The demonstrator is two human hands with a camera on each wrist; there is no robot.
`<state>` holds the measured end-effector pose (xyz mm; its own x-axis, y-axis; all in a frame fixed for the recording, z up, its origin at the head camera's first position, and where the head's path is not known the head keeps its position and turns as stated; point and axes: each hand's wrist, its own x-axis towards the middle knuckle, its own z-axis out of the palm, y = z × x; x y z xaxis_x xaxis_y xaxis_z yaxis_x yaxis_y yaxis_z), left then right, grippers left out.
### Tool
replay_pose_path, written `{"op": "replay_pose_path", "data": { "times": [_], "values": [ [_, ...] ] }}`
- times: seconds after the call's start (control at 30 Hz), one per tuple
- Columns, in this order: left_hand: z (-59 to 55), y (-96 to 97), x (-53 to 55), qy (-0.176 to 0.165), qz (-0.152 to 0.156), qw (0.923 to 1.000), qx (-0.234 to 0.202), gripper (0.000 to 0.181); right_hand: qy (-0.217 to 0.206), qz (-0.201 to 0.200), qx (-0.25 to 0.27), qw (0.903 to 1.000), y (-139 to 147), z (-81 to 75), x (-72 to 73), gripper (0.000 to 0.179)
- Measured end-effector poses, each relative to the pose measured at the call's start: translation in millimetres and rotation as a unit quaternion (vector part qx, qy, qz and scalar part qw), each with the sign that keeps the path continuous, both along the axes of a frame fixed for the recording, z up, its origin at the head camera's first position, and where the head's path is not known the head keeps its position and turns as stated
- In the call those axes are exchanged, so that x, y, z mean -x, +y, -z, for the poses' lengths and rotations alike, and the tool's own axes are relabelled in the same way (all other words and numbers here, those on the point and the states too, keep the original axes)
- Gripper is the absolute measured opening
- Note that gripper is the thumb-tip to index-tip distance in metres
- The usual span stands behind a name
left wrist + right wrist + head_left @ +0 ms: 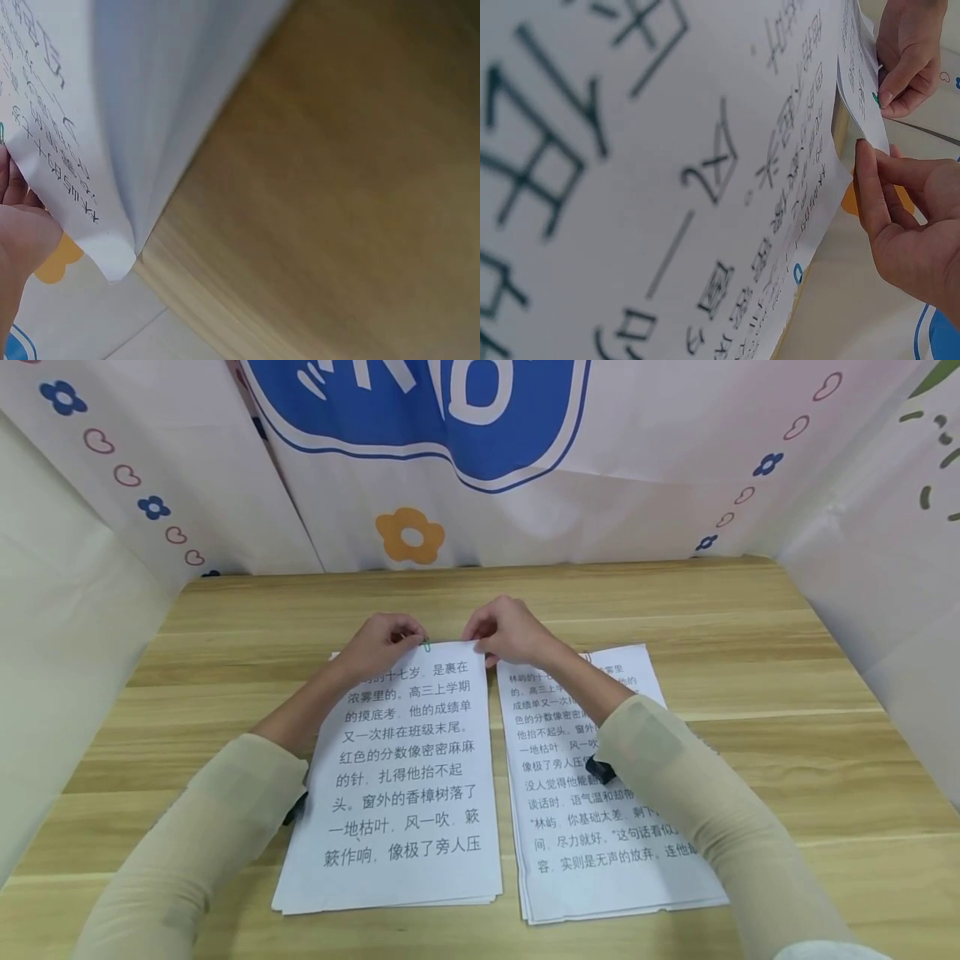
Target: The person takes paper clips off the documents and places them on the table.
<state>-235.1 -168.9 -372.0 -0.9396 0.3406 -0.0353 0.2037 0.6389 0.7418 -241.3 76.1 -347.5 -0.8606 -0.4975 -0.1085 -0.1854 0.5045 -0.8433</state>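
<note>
A stack of printed sheets (412, 777) lies on the left, a green paper clip (427, 645) on its top edge. My left hand (381, 642) pinches that edge at the clip with thumb and fingertips. My right hand (513, 631) pinches the stack's top right corner between thumb and fingers, as the right wrist view also shows. In the left wrist view, the stack's top end (75, 172) stands raised off the table, its sheets slightly fanned. Under my right forearm lies a second printed stack (555, 827), with a small paper clip (587, 655) at its top edge.
Both stacks are on a wooden table (187, 693). Behind it hangs a white cloth backdrop (637, 510) with a blue emblem and an orange flower (410, 536). White side walls (67, 535) stand at left and right.
</note>
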Motion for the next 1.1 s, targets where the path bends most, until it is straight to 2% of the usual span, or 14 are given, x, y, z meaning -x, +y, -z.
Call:
{"op": "replay_pose_path", "data": {
  "times": [0.3, 0.57, 1.1],
  "values": [
    [-1.4, 1.1, -0.7, 0.01, -0.009, 0.9999, 0.003, 0.018, 0.003, 0.001, -0.002, 1.0, -0.7, 0.3, 1.0, 0.018],
    [-3.1, 0.8, -1.8, 0.004, -0.024, 0.9997, -0.005, 0.018, 0.0, 0.002, 0.0, 1.0, -1.1, -0.8, 0.5, 0.018],
    [-2.4, -1.2, 2.0, -0.001, -0.028, 0.9995, -0.016, 0.02, 0.0, 0.005, -0.002, 1.0, -1.3, -1.8, 1.5, 0.017]
  ]
}}
